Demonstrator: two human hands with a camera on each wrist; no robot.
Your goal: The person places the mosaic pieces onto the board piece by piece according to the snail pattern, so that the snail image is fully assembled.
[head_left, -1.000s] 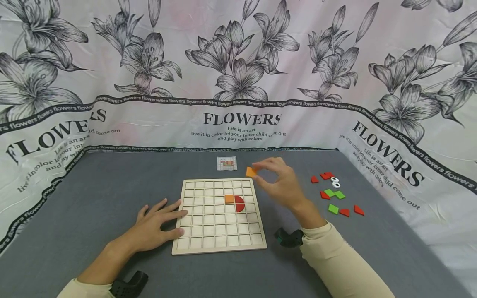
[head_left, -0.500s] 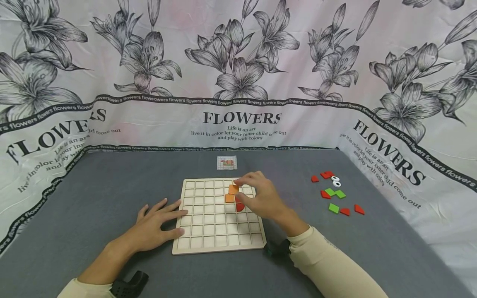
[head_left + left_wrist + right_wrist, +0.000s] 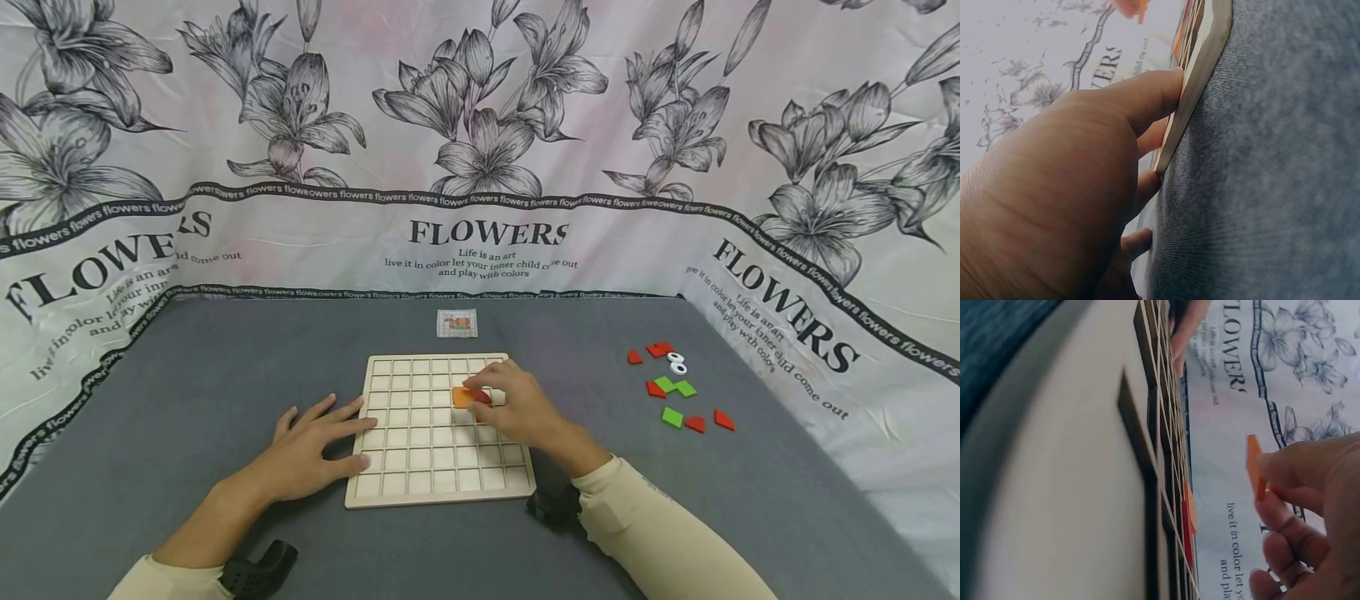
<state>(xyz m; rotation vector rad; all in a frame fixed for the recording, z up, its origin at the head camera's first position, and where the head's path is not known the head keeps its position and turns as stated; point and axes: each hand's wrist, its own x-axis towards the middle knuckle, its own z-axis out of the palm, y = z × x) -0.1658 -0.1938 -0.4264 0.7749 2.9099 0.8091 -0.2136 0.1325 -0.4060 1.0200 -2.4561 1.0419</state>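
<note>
- Grey table (image 3: 225, 367), spread out below me.
- Gridded wooden board (image 3: 442, 501), flat on it.
- My left hand (image 3: 311, 452), fingers spread, gripping nothing, touches the board's left edge.
- My right hand (image 3: 521, 408) pinches an orange tile (image 3: 1254, 465) above the board.
- A red piece (image 3: 1187, 532), partly hidden, on the board.

The board (image 3: 442, 458) is viewed from above, forward and down over the table (image 3: 247, 354), and low, close and edge-on in both wrist views, off its near corners; the flowered backdrop (image 3: 337, 242) is shared by all.
</note>
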